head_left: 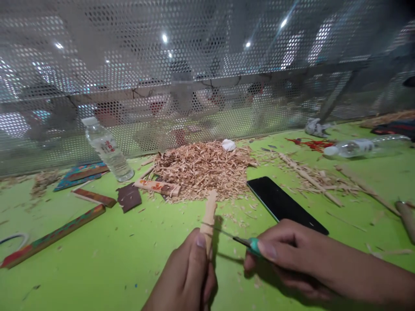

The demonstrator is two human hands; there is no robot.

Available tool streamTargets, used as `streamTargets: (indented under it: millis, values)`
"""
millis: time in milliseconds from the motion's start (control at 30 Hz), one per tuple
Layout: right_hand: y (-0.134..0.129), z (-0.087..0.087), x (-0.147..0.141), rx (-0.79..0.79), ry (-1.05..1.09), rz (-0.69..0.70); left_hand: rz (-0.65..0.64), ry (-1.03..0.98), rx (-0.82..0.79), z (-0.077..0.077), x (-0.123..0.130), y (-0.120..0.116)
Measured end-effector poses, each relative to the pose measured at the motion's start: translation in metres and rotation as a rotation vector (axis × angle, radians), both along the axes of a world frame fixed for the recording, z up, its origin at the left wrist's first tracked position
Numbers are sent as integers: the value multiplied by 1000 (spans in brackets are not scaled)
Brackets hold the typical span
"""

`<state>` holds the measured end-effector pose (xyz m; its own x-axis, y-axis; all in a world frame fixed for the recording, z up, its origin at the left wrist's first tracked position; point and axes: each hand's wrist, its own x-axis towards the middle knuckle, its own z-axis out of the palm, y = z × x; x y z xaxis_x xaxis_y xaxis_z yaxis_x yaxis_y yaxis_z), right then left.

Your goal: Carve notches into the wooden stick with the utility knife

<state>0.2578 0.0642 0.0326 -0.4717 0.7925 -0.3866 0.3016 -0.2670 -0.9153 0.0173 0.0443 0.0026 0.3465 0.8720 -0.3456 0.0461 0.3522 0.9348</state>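
Note:
My left hand (189,270) is closed around the lower part of a pale carved wooden stick (209,209), thumb pressed along its face. The stick points away from me and has notched, wavy edges near its far end. In my right hand (292,259) is a slim green-handled tool (253,246) that looks like a needle file, gripped between thumb and fingers. Its thin metal shaft lies across the stick just above my left thumb. A black phone (285,203) lies flat just beyond my right hand.
Wood shavings (201,168) are heaped against a perforated metal screen (201,86). To the left are an upright water bottle (108,149), sandpaper (129,197) and painted wooden strips (58,235). Another bottle (363,147) lies at the right, near wooden sticks (308,178). Behind the screen, people show dimly.

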Motion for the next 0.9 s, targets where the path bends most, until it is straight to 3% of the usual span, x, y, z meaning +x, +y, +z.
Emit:
streamTargets:
  millis: [100,500,900]
  values:
    - [3,2,4,-254,154,32,-23,44,45,1,-1,0]
    - [10,-7,5,-270,148,-28,-64,16,-2,-5,-2,1]
    - [9,-6,7,-192,79,18,-61,38,52,4,-5,6]
